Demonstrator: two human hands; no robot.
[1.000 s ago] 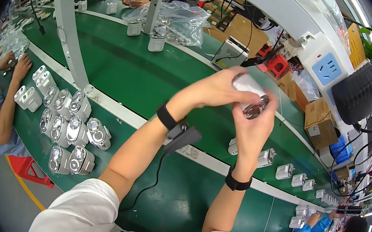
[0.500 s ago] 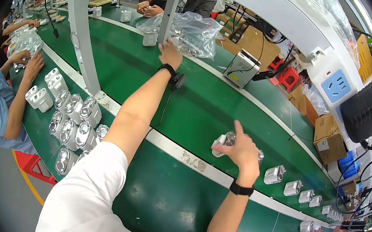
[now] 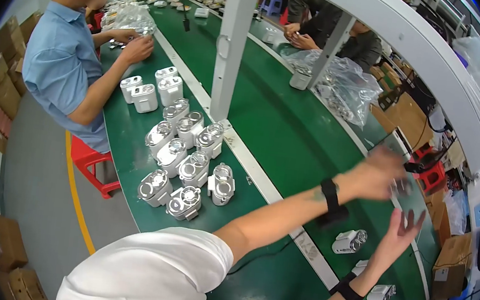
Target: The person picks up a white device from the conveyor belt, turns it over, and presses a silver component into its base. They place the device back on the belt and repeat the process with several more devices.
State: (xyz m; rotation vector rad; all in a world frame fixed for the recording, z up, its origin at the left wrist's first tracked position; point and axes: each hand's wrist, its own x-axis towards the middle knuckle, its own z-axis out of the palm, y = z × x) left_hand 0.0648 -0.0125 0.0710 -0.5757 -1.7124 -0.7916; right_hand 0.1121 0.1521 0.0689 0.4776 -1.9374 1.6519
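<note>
My left hand point(image 3: 378, 173) is stretched far across the green belt, smeared by motion near its far rail. A greyish blurred shape lies under its fingers; I cannot make out whether they hold it. Close by and a little nearer to me, my right hand point(image 3: 399, 233) has its fingers spread, with nothing seen in it. A white housing with clear round tops point(image 3: 350, 241) lies on the belt left of my right wrist. Several more such housings point(image 3: 381, 293) follow in a row toward the lower right. Both wrists wear black bands.
Several white housings point(image 3: 193, 168) stand grouped on the green table at left, beside a worker in a blue shirt point(image 3: 66, 68). A grey post point(image 3: 231, 48) rises from the belt's near rail. Clear plastic bags point(image 3: 348, 82) lie beyond it, near another person's hands point(image 3: 303, 38).
The view has swung left. My left hand has moved from the far post to the right, close to my right hand. My right hand has left the housing it was over and reaches farther out.
</note>
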